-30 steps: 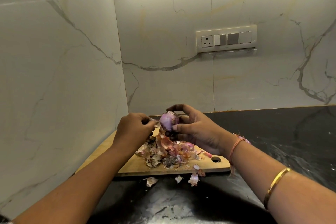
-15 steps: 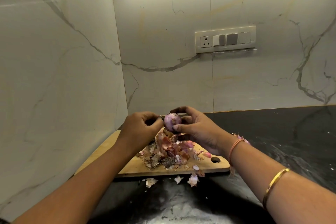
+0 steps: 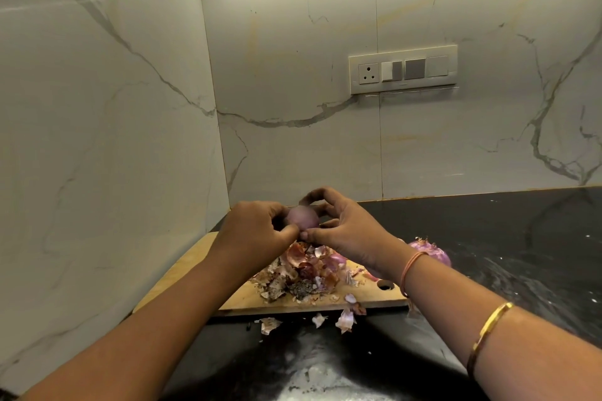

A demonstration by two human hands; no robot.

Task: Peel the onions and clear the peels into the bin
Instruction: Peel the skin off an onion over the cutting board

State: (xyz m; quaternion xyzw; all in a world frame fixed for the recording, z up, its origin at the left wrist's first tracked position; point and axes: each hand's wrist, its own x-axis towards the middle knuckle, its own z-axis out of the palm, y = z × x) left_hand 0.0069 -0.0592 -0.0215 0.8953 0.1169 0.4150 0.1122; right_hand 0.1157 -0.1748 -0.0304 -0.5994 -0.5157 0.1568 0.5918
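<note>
Both hands hold one onion (image 3: 303, 216) in the air above the far end of a wooden cutting board (image 3: 192, 273). The left hand (image 3: 257, 231) has its fingers curled against the onion's left side. The right hand (image 3: 348, 228) cups it from the right, forefinger arched over the top and thumb under it. The two thumb tips meet just below the onion.

The onion is small, round and pale purple, with a smooth, matt surface; its outline is slightly blurred.

Directly beneath it, a heap of peels (image 3: 303, 273) lies on the board: papery scraps in russet, pink, white and grey-brown. A few loose peel scraps (image 3: 345, 319) lie on the dark table (image 3: 505, 238) just off the board's near edge.

A second purple onion (image 3: 430, 252) rests on the table behind the right wrist, partly hidden by it. That arm bears an orange thread (image 3: 412, 265) and a gold bangle (image 3: 488, 334).
</note>
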